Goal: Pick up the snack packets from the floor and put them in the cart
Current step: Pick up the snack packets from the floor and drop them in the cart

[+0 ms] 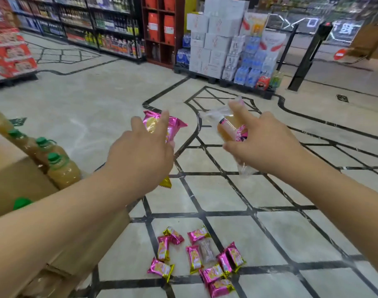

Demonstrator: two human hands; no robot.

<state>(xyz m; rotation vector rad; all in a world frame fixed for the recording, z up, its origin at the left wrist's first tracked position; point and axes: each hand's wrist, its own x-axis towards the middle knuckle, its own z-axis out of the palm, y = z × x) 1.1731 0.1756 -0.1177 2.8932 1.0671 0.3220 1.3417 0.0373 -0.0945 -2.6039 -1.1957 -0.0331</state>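
- Left hand (145, 147) was clamped on a pink packet (176, 126), held up above the floor (269, 222), fingers spread over its top and thumb at its near edge.
- A yellow wrapper corner (165, 182) stuck out beneath that wrist; I could not tell whether the hand held it.
- Right hand (263, 143) gripped a clear packet (226, 127) with a brown cake inside, forefinger stretched along it, also raised off the floor.
- I saw the loose packets (194, 258) lying below both arms in a scattered cluster on the tiles, mostly pink and gold, some touching or overlapping, one clear.
- To my left stood a cardboard box (16, 175) with green-capped juice bottles (63, 172) just beside it.
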